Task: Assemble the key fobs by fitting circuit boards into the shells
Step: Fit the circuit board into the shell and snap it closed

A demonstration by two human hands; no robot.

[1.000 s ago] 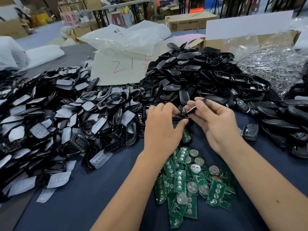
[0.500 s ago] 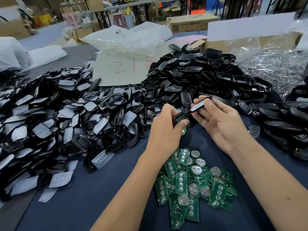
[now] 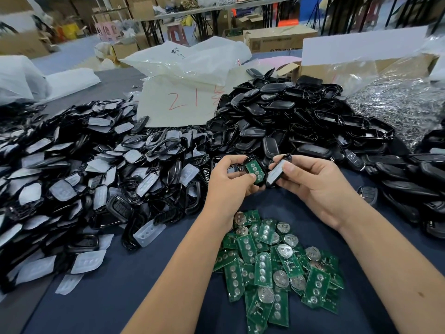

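- Head view, far left: a heap of black shells with pale button pads [image 3: 79, 179] spreads within easy reach, a stock to draw from.
- Left hand [image 3: 228, 182] curls its fingers round a shell half with a green circuit board [image 3: 254, 170] seated in it, board face up, likely so its fit can be checked.
- Right hand [image 3: 310, 184] pinches the other shell half [image 3: 277, 171], tilted just beside the board, apparently ready to close over it.
- Loose green boards [image 3: 277, 263] lie piled on the blue cloth [image 3: 120, 285] below both wrists.
- Further right, more black shells [image 3: 301, 121] are heaped.
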